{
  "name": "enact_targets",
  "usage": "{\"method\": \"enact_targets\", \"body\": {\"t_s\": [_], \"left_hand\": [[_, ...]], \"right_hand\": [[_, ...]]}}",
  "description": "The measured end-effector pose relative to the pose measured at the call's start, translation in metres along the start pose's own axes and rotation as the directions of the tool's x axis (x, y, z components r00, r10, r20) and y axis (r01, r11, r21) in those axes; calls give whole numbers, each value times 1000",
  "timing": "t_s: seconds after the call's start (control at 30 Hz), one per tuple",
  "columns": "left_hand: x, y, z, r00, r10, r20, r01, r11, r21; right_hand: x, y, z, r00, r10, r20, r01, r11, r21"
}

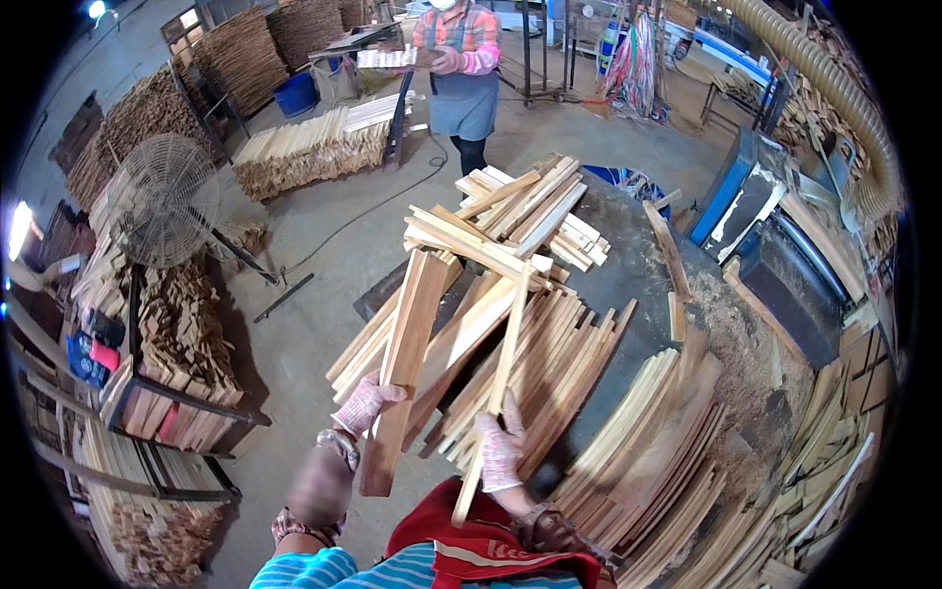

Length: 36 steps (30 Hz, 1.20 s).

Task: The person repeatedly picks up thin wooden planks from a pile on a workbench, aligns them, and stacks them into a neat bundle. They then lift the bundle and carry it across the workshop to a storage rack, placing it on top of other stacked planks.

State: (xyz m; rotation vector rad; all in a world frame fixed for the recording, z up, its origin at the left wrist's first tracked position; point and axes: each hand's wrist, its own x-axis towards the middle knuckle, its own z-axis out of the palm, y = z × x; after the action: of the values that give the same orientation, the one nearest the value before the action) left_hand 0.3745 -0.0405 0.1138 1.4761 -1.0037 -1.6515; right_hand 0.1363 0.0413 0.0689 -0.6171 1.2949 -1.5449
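Observation:
My left hand (366,402), in a pale patterned glove, is closed on a thick reddish wooden board (412,334), or a few pressed together; I cannot tell which. It slants up and away from me. A narrow pale wooden strip (502,368) runs long and slanted beside my right hand (502,450), whose gloved fingers are closed on it near its lower end. Beneath both lie several wooden strips (564,368) in a loose row on the dark worktable (628,236). Farther back, a pile of pale strips (520,216) lies crossed at different angles.
More stacked strips (638,422) lie to my right, near sawdust and a blue-and-black machine (785,265). A fan (164,201) and wood-filled racks (182,393) stand left. Across the floor, a person in a grey apron (463,103) holds strips by a low stack (314,147).

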Motion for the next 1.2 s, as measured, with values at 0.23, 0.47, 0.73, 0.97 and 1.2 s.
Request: {"method": "enact_targets", "body": {"t_s": [0.23,0.47,0.73,0.97,1.2], "left_hand": [[54,-8,-69,976,-173,129,165,984,72],[72,-12,-64,951,-249,184,238,968,77],[85,-15,-70,951,-230,209,194,965,178],[88,-6,-91,933,-289,215,246,947,205],[89,-12,-124,944,-287,163,248,943,222]], "right_hand": [[-11,38,90,995,-96,-25,64,818,-572],[16,65,122,942,309,-129,-316,693,-648],[40,87,117,920,367,-134,-389,830,-400],[45,103,103,923,383,-13,-363,862,-354],[47,85,101,861,509,-11,-493,828,-268]]}}
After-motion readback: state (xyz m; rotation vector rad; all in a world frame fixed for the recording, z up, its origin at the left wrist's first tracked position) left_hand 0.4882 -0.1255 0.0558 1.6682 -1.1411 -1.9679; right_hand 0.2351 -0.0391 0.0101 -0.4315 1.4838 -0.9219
